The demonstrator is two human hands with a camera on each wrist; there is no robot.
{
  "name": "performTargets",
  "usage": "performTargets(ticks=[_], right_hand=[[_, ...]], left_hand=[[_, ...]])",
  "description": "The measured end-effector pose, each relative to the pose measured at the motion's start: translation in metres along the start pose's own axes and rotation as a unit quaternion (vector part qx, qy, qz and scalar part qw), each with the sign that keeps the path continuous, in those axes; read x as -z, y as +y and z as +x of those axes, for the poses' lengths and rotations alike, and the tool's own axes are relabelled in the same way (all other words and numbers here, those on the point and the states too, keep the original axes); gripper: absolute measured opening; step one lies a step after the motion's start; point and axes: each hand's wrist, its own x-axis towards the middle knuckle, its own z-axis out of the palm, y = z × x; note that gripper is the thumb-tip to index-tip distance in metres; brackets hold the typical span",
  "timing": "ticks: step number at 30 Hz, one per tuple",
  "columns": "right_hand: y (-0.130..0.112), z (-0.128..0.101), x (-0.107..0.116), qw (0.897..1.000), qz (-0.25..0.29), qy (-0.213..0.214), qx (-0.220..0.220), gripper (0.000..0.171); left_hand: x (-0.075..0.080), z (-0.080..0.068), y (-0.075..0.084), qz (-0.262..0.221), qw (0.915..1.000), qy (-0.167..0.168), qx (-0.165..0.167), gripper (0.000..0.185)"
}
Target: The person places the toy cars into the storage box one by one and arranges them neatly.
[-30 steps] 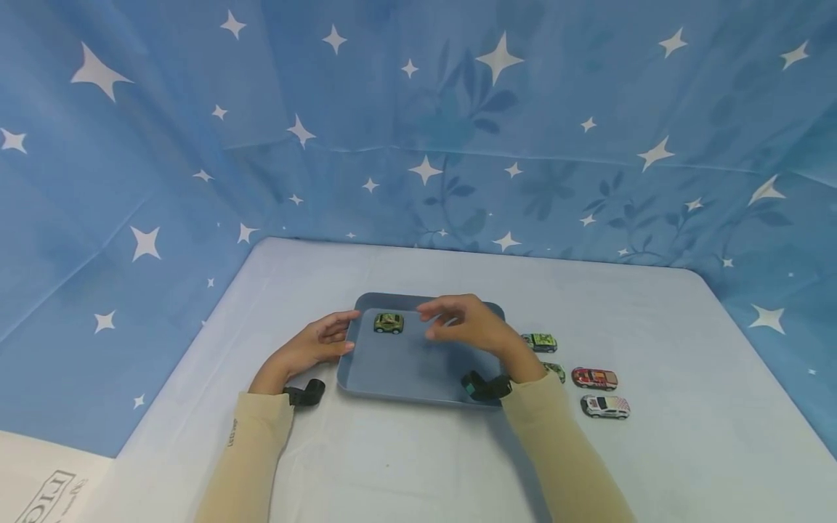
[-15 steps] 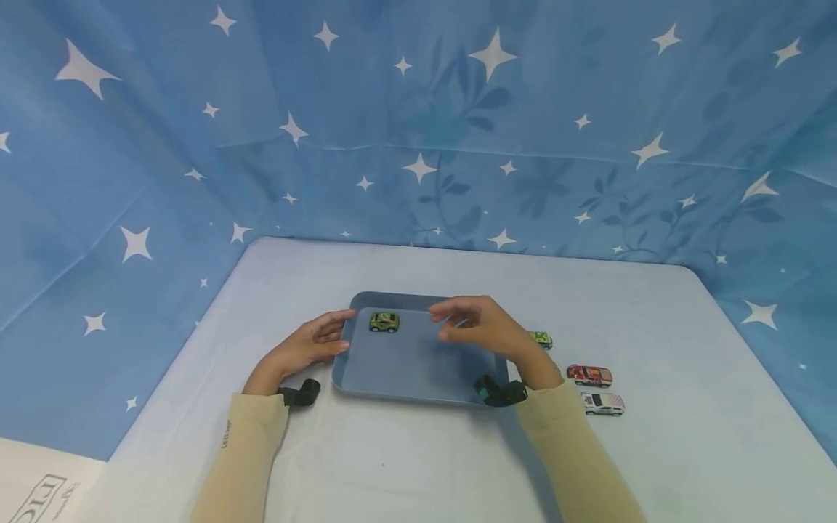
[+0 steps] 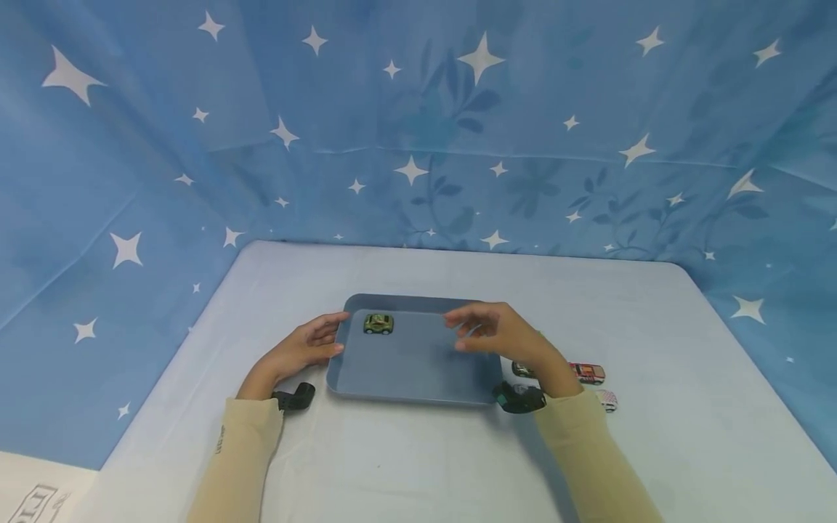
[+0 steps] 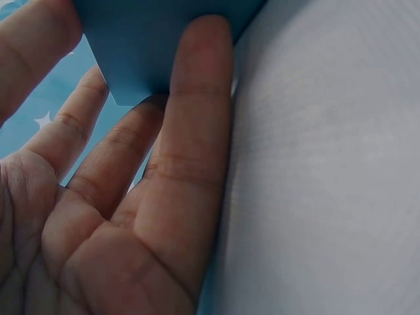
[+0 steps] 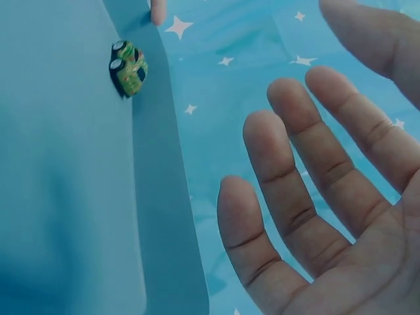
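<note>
**Tray with one toy car, hands at its sides**

Desk (image 3: pixel 654 319) carries a blue tray (image 3: pixel 412 370). Inside it, one green toy car (image 3: pixel 378 324) at the far-left corner, alone. Left hand (image 3: pixel 306 348) released, straight fingers touching the tray's left edge. Right hand (image 3: pixel 497 333) hovers over the tray's right side, fingers relaxed, grasping nothing. Red car (image 3: pixel 591 373) and white car (image 3: pixel 608 400) lie on the desk right of the tray, partly hidden.

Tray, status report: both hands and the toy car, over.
Left hand open, fingers touching tray left rim. Right hand open, empty, above tray's right side. Green toy car sits in tray's far-left corner, untouched. More cars beside tray, partly hidden.
</note>
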Motion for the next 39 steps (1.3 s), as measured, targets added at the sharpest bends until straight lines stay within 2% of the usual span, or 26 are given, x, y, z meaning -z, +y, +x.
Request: performTargets(ticks=[7, 20, 27, 39], right_hand=[[0.006, -0.022, 0.014, 0.999, -0.025, 0.01, 0.022, 0.041], [0.02, -0.078, 0.04, 0.992, -0.111, 0.055, 0.009, 0.034], [0.021, -0.106, 0.055, 0.986, -0.147, 0.078, -0.023, 0.032], [0.024, -0.136, 0.084, 0.977, -0.171, 0.106, -0.066, 0.033]], left_hand=[[-0.003, 0.001, -0.002, -0.003, 1.0, 0.001, -0.003, 0.075], [-0.011, -0.005, -0.005, 0.006, 1.0, -0.002, 0.001, 0.076], [-0.011, -0.008, -0.007, 0.005, 0.9999, -0.007, -0.006, 0.078], [-0.008, -0.004, 0.003, 0.011, 0.9998, 0.003, -0.016, 0.077]])
